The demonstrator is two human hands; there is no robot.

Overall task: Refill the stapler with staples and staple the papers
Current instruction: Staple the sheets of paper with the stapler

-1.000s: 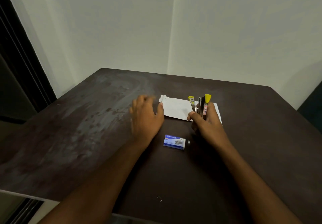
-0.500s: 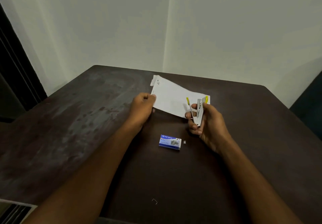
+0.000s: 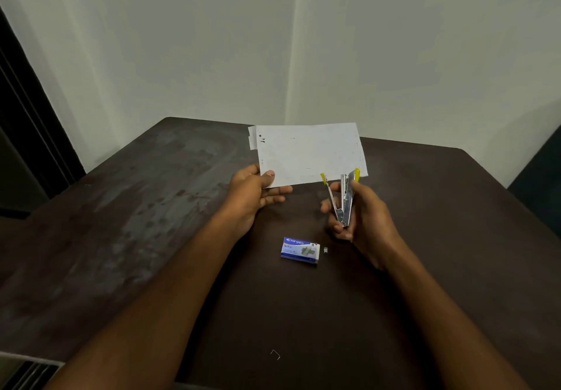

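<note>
My left hand (image 3: 253, 190) pinches the lower left corner of the white papers (image 3: 309, 152) and holds them up above the dark table (image 3: 121, 207), tilted toward me. My right hand (image 3: 361, 213) grips a small metal stapler (image 3: 344, 199) with yellow tips, held upright with its arms spread in a V. The stapler's yellow ends sit just in front of the papers' lower right edge. A blue staple box (image 3: 300, 250) lies on the table below and between my hands, with a small clump of staples (image 3: 325, 249) just right of it.
A single bent staple (image 3: 275, 354) lies on the table near the front edge. Pale walls meet in a corner behind the table. A dark door frame (image 3: 27, 134) stands at the left and a dark object (image 3: 540, 183) at the far right.
My left hand took hold of the papers and lifted them off the table. My right hand raised the stapler slightly, with it spread open.
</note>
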